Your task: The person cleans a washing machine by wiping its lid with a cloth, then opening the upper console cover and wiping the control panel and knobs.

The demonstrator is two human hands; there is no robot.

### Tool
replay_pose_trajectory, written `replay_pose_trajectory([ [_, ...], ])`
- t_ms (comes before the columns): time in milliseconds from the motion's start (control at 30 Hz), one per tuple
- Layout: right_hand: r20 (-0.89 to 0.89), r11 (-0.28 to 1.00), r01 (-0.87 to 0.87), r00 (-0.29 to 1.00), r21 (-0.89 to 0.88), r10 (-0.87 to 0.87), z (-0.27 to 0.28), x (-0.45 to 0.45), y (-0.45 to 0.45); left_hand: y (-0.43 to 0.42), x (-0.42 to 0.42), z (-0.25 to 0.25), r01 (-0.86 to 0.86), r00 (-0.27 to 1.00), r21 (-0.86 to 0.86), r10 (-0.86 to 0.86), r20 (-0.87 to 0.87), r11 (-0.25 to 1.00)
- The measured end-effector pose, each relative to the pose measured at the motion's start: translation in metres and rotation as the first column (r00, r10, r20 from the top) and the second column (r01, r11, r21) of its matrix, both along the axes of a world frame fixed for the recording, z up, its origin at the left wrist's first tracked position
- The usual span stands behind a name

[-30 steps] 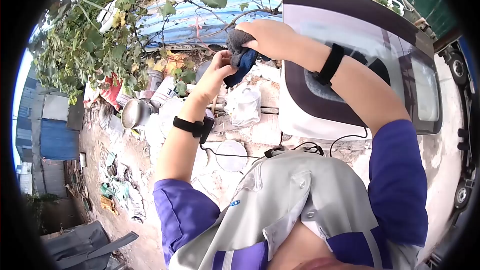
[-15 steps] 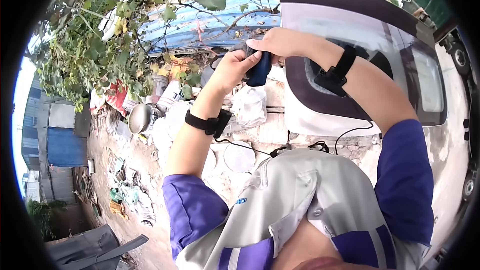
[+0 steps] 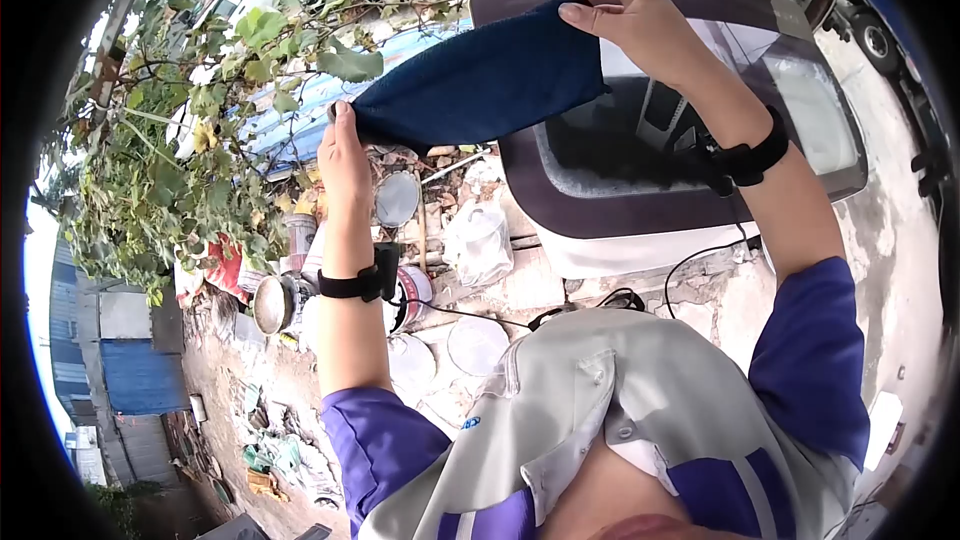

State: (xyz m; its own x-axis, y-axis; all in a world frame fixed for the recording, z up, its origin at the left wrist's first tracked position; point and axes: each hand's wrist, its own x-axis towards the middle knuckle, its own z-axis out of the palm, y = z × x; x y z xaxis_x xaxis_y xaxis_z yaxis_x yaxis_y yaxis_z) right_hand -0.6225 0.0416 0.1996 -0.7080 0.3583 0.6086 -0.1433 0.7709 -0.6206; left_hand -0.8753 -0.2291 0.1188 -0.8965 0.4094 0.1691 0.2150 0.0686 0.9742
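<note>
A: "Where was the dark-blue cloth (image 3: 490, 75)?"
B: "It was spread at 12 o'clock in the view, partly overlapping the windowed panel (image 3: 600, 205) at 2 o'clock."
A: "What was the finger state?"
B: "The left hand (image 3: 346, 155) had its fingers closed, pinching the cloth's 8 o'clock end; the right hand (image 3: 625, 22) pinched the 2 o'clock corner. A plastic bag (image 3: 478, 243) lay toward 6 o'clock."

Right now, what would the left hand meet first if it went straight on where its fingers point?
Beyond the cloth it holds, the left hand would probably meet the big leaf first, though depth is unclear.
</note>
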Motion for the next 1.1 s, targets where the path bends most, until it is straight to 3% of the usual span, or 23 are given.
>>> replay_pose_trajectory([
  [33,-0.110,0.996,0.041,0.993,0.083,-0.032,0.006,0.009,0.005,0.009,0.013,0.014,0.095,0.995,0.107,-0.093,-0.028,0.990],
  [100,-0.027,0.962,0.071,0.996,-0.262,-0.081,0.034,0.046,0.003,0.021,0.025,0.037,0.227,0.966,0.139,-0.241,0.095,0.964],
  [133,-0.080,0.959,0.049,0.994,-0.279,-0.074,0.035,0.060,0.015,0.023,0.027,0.051,0.354,0.922,0.097,-0.364,0.133,0.930],
  [167,-0.153,0.904,0.019,0.984,-0.426,-0.093,0.032,0.072,0.026,0.033,0.045,0.056,0.372,0.921,0.134,-0.383,0.066,0.918],
  [233,-0.237,0.776,-0.102,0.970,-0.623,-0.062,0.046,0.103,0.023,0.041,0.080,0.084,0.405,0.890,-0.123,-0.422,-0.175,0.906],
  [333,-0.210,0.768,-0.067,0.974,-0.637,-0.089,0.039,0.150,0.048,0.055,0.092,0.097,0.504,0.791,-0.236,-0.554,-0.261,0.831],
  [467,-0.132,0.745,0.069,0.969,-0.664,-0.208,0.008,0.198,0.087,0.090,0.127,0.106,0.644,0.733,-0.186,-0.668,-0.125,0.742],
  [567,0.066,0.662,0.203,0.972,-0.722,-0.227,-0.013,0.200,0.083,0.126,0.135,0.078,0.608,0.741,-0.391,-0.671,-0.035,0.691],
  [633,0.069,0.597,0.245,0.951,-0.764,-0.302,-0.038,0.195,0.071,0.147,0.132,0.044,0.536,0.743,-0.554,-0.667,-0.049,0.637],
  [700,0.156,0.619,0.392,0.903,-0.680,-0.401,-0.064,0.189,0.056,0.159,0.135,0.016,0.389,0.632,-0.727,-0.738,-0.235,0.565],
  [767,0.188,0.719,0.406,0.911,-0.564,-0.367,-0.100,0.186,0.045,0.159,0.143,-0.010,0.401,0.399,-0.592,-0.715,-0.574,0.699],
  [800,0.155,0.819,0.409,0.912,-0.402,-0.379,-0.105,0.183,0.028,0.157,0.150,-0.011,0.382,0.283,-0.635,-0.739,-0.611,0.672],
  [867,0.106,0.923,0.385,0.917,0.011,-0.384,-0.118,0.171,0.003,0.154,0.161,-0.005,0.421,0.148,-0.684,-0.789,-0.596,0.596],
  [900,0.092,0.905,0.347,0.921,0.248,-0.378,-0.128,0.166,-0.003,0.153,0.163,-0.003,0.422,0.048,-0.726,-0.813,-0.580,0.543],
  [967,0.288,0.922,0.333,0.879,0.200,-0.380,-0.133,0.158,-0.028,0.150,0.163,-0.010,0.498,-0.028,-0.814,-0.933,-0.359,0.299],
  [1000,0.330,0.879,0.361,0.826,0.311,-0.457,-0.145,0.156,-0.035,0.145,0.172,-0.008,0.468,-0.072,-0.829,-0.921,-0.382,0.307],
  [1100,0.475,0.841,0.388,0.699,0.376,-0.535,-0.148,0.164,-0.051,0.136,0.200,0.004,0.476,-0.098,-0.853,-0.951,-0.292,0.213],
])
